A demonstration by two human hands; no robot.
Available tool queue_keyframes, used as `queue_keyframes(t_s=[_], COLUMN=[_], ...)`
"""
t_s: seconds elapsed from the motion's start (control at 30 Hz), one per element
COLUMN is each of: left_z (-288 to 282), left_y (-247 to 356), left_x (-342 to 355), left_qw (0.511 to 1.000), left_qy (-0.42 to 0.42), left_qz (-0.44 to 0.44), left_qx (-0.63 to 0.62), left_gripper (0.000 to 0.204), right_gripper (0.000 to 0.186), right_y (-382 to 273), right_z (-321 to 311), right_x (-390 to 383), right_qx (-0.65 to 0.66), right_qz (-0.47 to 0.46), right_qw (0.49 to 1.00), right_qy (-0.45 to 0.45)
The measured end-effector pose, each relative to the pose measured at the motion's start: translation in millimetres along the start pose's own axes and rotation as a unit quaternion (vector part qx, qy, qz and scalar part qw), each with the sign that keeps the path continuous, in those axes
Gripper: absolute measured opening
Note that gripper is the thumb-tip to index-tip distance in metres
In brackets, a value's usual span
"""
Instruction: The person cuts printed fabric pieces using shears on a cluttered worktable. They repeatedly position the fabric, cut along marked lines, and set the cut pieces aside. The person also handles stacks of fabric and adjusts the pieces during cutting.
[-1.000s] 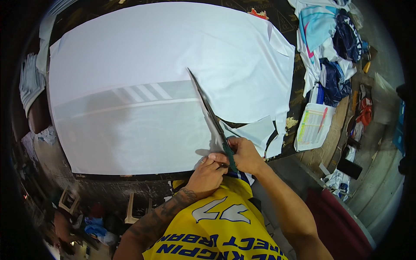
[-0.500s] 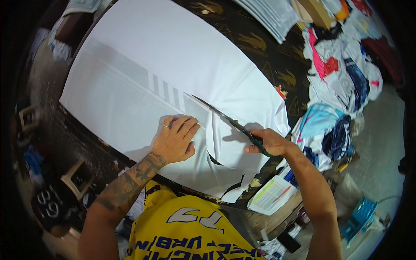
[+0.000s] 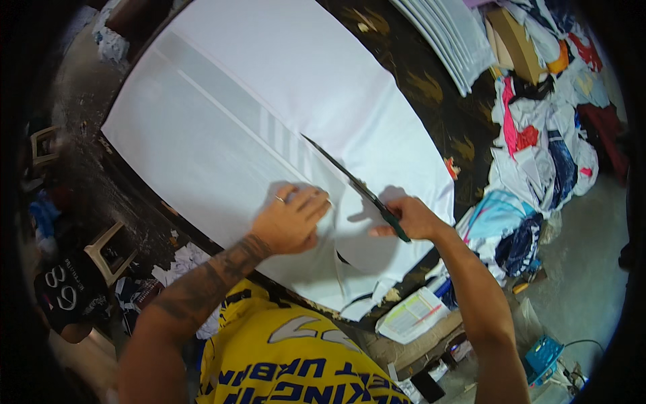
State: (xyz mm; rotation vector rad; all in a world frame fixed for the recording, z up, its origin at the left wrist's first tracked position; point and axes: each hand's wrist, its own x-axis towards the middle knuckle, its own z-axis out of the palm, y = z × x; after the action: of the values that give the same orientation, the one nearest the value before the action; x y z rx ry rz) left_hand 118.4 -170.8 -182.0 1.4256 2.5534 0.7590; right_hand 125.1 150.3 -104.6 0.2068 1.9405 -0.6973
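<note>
A wide sheet of white fabric with a grey band and short stripes lies spread over a dark table. Wrapped around the green handle of long dark scissors, my right hand holds them slantwise over the cloth, blade tips pointing to the far left by the stripes. The blades look nearly together. My left hand, with a ring, presses on the fabric just left of the scissors, palm down and fingers stretched out. A cut slit with dark tabletop showing through runs nearer to me.
The dark table has gold prints. Stacked white folded fabric lies at its far right. A heap of coloured cloth fills the right side. A printed paper sits at the near edge. A person in black is at lower left.
My head view has shifted, so the table appears turned a little. The lifted flap beside the scissors lies flatter, and my left hand rests closer to the blades.
</note>
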Motion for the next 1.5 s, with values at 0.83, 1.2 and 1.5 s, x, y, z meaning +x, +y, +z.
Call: queue_keyframes(t_s=[0.83,1.2,1.5], left_z=[-19,-15,-16], left_y=[-22,-26,-31], left_x=[-5,-4,-3], left_qw=[0.974,0.97,0.963], left_qy=[-0.057,-0.059,-0.081], left_qz=[-0.019,-0.01,0.002], left_qx=[-0.216,-0.236,-0.256], left_gripper=[0.051,0.046,0.047], right_gripper=[0.07,0.064,0.077], right_y=[-174,-255,-300], right_z=[-47,-79,-92], right_x=[90,133,176], right_qx=[-0.016,-0.027,-0.063], right_qz=[0.008,0.005,-0.029], right_qw=[1.0,1.0,0.998], right_qy=[0.026,-0.008,0.012])
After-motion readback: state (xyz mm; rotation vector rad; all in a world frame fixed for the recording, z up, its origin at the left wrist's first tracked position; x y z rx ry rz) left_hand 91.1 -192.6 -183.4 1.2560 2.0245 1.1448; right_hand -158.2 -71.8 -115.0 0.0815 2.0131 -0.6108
